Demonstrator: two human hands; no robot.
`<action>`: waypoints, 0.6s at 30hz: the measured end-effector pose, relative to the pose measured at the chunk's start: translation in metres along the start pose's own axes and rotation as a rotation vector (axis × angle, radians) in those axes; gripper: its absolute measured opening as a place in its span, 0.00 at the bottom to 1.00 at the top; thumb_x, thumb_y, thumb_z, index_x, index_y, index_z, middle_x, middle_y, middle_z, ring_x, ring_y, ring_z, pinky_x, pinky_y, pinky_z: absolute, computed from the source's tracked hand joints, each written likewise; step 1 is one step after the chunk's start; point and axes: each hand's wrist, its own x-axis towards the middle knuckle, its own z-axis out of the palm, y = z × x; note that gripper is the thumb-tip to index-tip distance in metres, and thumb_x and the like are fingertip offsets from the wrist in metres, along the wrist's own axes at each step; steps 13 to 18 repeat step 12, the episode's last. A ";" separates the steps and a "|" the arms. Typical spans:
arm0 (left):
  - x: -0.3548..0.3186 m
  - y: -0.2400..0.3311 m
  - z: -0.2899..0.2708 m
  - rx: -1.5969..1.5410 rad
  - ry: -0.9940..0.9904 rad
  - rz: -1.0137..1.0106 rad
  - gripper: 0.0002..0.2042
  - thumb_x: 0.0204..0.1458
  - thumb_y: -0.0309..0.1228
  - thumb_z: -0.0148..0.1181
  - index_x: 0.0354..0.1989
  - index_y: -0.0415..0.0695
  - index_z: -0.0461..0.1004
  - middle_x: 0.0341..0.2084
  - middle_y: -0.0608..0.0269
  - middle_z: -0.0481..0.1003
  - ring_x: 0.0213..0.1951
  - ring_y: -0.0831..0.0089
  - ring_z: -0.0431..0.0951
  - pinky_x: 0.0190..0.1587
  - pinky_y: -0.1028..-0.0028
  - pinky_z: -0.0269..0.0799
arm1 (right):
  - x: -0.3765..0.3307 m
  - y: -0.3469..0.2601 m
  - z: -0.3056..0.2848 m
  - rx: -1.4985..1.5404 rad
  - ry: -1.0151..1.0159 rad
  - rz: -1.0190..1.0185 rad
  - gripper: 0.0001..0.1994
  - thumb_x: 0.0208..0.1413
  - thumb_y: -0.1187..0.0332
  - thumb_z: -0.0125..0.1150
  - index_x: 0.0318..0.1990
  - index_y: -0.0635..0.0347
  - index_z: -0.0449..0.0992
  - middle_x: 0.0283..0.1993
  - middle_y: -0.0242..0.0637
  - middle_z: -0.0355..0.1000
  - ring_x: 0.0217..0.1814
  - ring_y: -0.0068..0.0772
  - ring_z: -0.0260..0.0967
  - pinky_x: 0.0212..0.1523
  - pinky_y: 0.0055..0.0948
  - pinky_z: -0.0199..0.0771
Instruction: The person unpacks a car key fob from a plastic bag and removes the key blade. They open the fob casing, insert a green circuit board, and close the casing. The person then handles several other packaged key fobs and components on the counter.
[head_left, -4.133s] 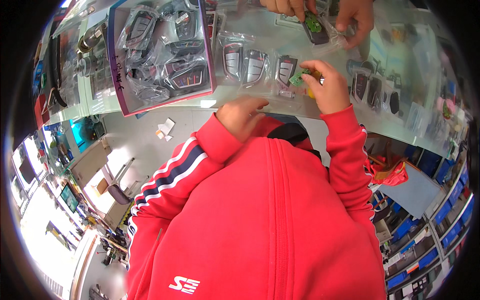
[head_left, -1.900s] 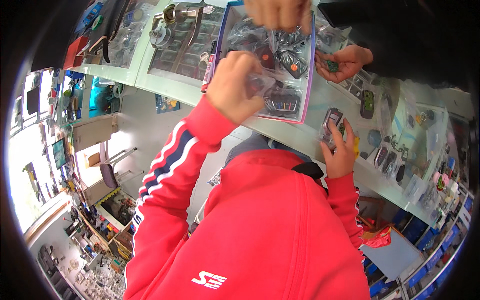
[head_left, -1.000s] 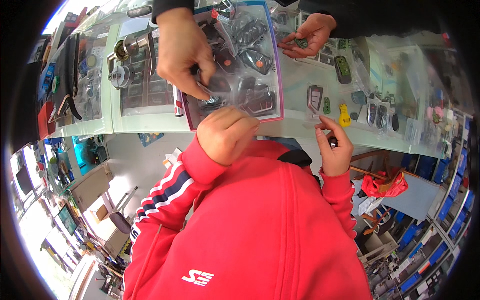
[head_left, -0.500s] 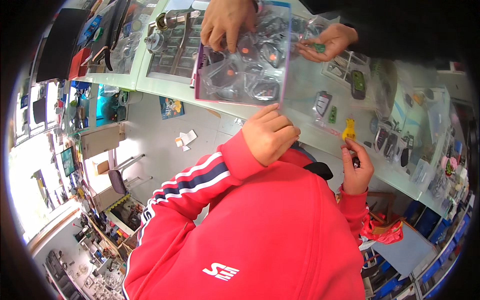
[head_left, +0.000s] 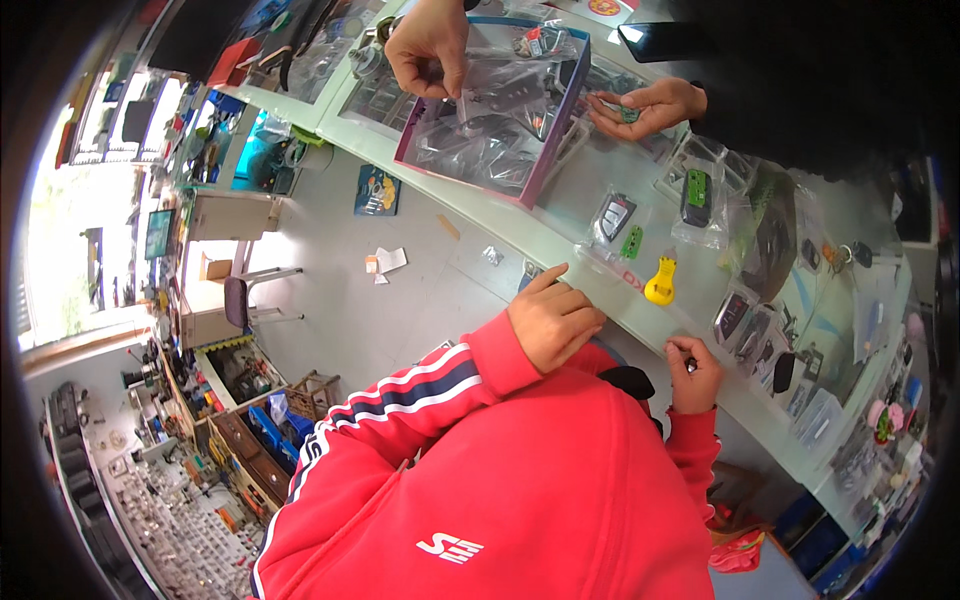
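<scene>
My left hand (head_left: 553, 320) is loosely curled in front of the glass counter (head_left: 480, 213), index finger raised apart from the others, with nothing visible in it. My right hand (head_left: 693, 376) is closed at the counter's front edge around a small dark object (head_left: 692, 365), mostly hidden by the fingers. Closest to it lies a yellow handheld tool (head_left: 660, 283). Farther left are a small green circuit board (head_left: 632, 242) and a car key fob (head_left: 614, 217) in clear plastic. Beyond them is a dark fob case (head_left: 697, 197) with a green board on it.
Another person's hand (head_left: 432, 48) pinches a clear bag over a purple-edged box (head_left: 553, 160) of bagged parts. That person's other hand (head_left: 648, 107) holds a small green piece on an open palm. More bagged fobs (head_left: 735, 318) and a clear plastic tray (head_left: 818, 420) occupy the counter's right side.
My view has shifted, and my right hand's fingers have curled in more around the small dark object. The other person has lifted a clear bag inside the box, which now sits tilted.
</scene>
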 end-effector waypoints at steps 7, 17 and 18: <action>-0.004 0.006 0.010 0.016 0.059 -0.075 0.06 0.41 0.26 0.58 0.30 0.46 0.73 0.24 0.65 0.71 0.30 0.67 0.72 0.51 0.57 0.62 | 0.005 0.012 -0.002 0.049 -0.080 0.088 0.06 0.46 0.71 0.58 0.25 0.65 0.71 0.18 0.34 0.67 0.20 0.20 0.62 0.24 0.20 0.62; -0.009 -0.001 0.008 0.046 0.070 -0.113 0.07 0.42 0.28 0.57 0.32 0.46 0.72 0.29 0.64 0.71 0.37 0.64 0.71 0.53 0.56 0.59 | 0.006 0.011 -0.003 0.060 -0.108 0.189 0.06 0.47 0.70 0.57 0.25 0.64 0.72 0.19 0.35 0.69 0.21 0.19 0.64 0.25 0.20 0.63; -0.009 -0.001 0.008 0.046 0.070 -0.113 0.07 0.42 0.28 0.57 0.32 0.46 0.72 0.29 0.64 0.71 0.37 0.64 0.71 0.53 0.56 0.59 | 0.006 0.011 -0.003 0.060 -0.108 0.189 0.06 0.47 0.70 0.57 0.25 0.64 0.72 0.19 0.35 0.69 0.21 0.19 0.64 0.25 0.20 0.63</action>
